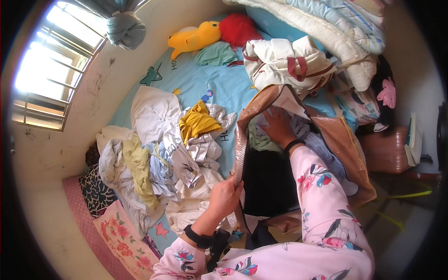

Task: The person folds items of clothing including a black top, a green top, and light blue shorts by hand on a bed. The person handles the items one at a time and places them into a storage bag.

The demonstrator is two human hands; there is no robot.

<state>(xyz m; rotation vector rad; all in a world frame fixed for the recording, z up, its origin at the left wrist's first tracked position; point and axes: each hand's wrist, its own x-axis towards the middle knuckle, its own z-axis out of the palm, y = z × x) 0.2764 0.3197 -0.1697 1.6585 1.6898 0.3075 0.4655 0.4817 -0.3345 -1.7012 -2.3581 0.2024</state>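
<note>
A large brown storage bag (364, 172) with a dark inside gapes in front of me. My left hand (226, 196) is closed round the near left edge of its opening. Deep in the bag's far part, my right hand (278, 126) lies with fingers spread on folded clothes. Under and beside it are a greenish garment (262, 140) and a blue striped garment (324, 147). Left of the bag, a loose heap of clothes covers the bed: a mustard yellow garment (199, 122), a white shirt (156, 109) and an olive-green garment (135, 163).
Beyond the bag sits a white backpack (280, 60) with red straps. A yellow plush toy (196, 38), a red cushion (238, 29) and a green striped cloth (215, 54) lie at the bed's far end. Thick quilts (336, 35) pile up at the far right. A barred window (56, 60) is at left.
</note>
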